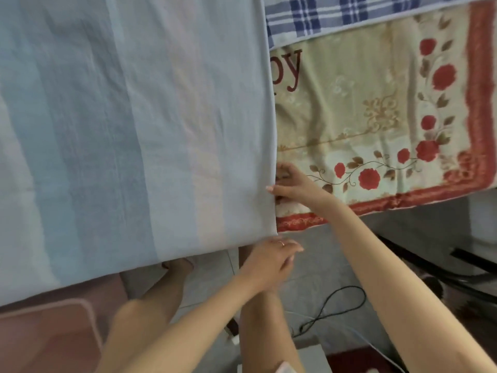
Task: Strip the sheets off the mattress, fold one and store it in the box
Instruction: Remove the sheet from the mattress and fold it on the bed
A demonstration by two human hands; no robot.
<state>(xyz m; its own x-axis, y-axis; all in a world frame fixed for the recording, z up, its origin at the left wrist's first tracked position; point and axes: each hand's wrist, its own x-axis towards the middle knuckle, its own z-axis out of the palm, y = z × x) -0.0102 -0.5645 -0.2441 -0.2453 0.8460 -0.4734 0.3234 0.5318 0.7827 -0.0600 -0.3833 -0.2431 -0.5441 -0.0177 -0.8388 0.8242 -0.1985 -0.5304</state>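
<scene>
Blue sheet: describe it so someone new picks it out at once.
The blue sheet spreads over the left of the view, its edge pinched by the right hand. Unlike the rose blanket and plaid blanket beside it, it has only broad pale stripes.

I've got a pale blue sheet (134,117) with broad soft stripes spread flat over the left of the view. Its right edge runs straight down to a near corner. My right hand (293,184) pinches that edge low down. A cream floral sheet (363,117) with red roses and a red border lies lightly creased, partly under the blue one. A blue-white plaid sheet (336,17) overlaps the floral one's far edge.
</scene>
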